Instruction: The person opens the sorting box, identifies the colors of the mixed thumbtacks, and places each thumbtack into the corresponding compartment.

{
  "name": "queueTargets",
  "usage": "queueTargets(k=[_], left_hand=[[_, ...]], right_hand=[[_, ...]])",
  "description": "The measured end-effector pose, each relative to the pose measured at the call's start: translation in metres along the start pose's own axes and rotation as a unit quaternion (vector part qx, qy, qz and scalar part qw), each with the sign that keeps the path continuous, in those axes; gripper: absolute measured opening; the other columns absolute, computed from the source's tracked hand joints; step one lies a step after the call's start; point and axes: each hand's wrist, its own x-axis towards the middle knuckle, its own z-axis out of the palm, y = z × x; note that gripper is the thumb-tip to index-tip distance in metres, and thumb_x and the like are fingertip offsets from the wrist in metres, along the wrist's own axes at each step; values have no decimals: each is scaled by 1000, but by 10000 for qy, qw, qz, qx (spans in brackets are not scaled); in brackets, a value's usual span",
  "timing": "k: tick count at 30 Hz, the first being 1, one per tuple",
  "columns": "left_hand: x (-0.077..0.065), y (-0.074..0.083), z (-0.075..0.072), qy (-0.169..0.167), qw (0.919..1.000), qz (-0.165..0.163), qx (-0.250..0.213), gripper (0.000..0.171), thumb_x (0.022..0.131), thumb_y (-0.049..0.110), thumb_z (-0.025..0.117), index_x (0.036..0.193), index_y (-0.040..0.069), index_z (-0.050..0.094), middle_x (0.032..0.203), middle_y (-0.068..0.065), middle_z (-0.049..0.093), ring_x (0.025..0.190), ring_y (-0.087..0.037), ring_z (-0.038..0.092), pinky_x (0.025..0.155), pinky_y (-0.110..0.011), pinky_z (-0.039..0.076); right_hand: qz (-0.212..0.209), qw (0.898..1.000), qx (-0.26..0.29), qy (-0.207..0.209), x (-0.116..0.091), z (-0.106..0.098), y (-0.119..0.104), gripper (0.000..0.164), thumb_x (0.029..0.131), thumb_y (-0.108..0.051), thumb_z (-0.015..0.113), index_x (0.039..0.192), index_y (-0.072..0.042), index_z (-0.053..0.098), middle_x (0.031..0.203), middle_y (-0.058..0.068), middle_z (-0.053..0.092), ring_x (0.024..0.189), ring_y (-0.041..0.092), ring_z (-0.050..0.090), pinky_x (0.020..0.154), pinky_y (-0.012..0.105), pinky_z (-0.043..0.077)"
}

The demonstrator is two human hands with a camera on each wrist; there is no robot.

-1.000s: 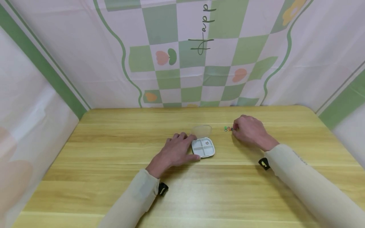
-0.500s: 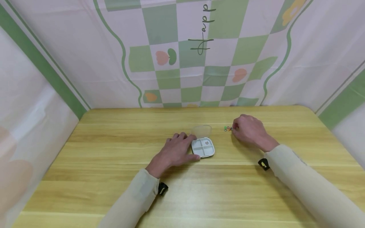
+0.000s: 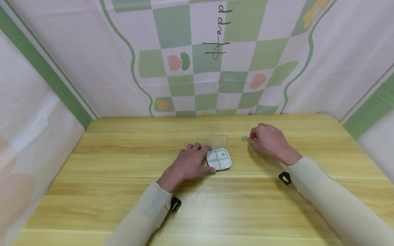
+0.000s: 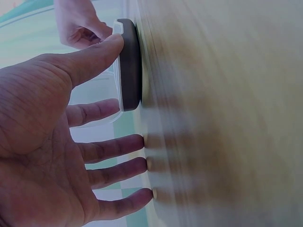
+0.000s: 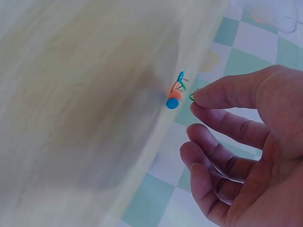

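Note:
A white pill box (image 3: pixel 219 163) with four-way dividers sits on the table, its clear lid (image 3: pixel 217 141) tipped back. One small ring-shaped piece (image 3: pixel 223 154) lies in its far right compartment. My left hand (image 3: pixel 190 163) grips the box between thumb and index finger; the other fingertips (image 4: pixel 137 164) touch the tabletop. My right hand (image 3: pixel 270 140) is low over the table, right beside a small cluster of coloured studs (image 3: pixel 244 139). Between its thumb and index finger it pinches a small green stud (image 5: pixel 192 97), mostly hidden by the fingertips. Blue and orange studs with thin pins (image 5: pixel 174 94) lie near it.
The wooden table (image 3: pixel 246 212) ends at a hanging cloth (image 3: pixel 178 82) with green checks just behind the studs. More cloth hangs at both sides. Black wrist-camera mounts (image 3: pixel 175 204) sit at the sleeves.
My right hand has shifted very slightly left at the studs. My left hand and the pill box stay in place.

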Motion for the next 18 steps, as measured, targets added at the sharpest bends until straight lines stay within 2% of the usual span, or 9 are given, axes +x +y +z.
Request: queueTargets(k=[18], left_hand=[[-1, 1, 0, 32, 10000, 6, -38, 72, 81, 62, 55, 139, 25, 36, 129, -7, 44, 116, -27, 42, 90, -49, 34]], right_hand=[[-345, 9991, 175, 161, -7, -16, -27, 7, 80, -18, 60, 79, -15, 66, 83, 4, 58, 74, 19, 54, 63, 39, 45]])
